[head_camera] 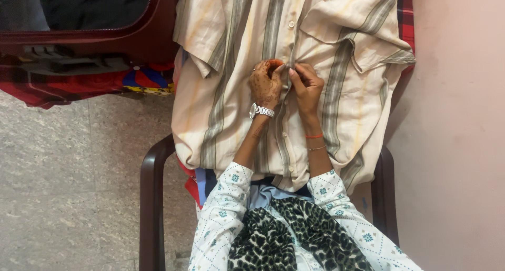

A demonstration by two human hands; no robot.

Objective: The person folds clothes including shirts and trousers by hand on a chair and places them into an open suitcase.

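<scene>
Both hands, left hand (265,84) and right hand (305,84), pinch the cream striped cotton shirt (231,92) placket between their fingers (278,66), holding a small pale button (289,67) steady there.

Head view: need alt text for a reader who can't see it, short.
Seen from above, a person's left hand and right hand pinch the button placket of a cream striped shirt spread over a dark brown plastic chair. The left wrist wears a silver watch; a maroon suitcase lies open at upper left.

Cream shirt (247,55) with grey-olive stripes, dark brown chair (151,197), maroon suitcase (142,37).
</scene>
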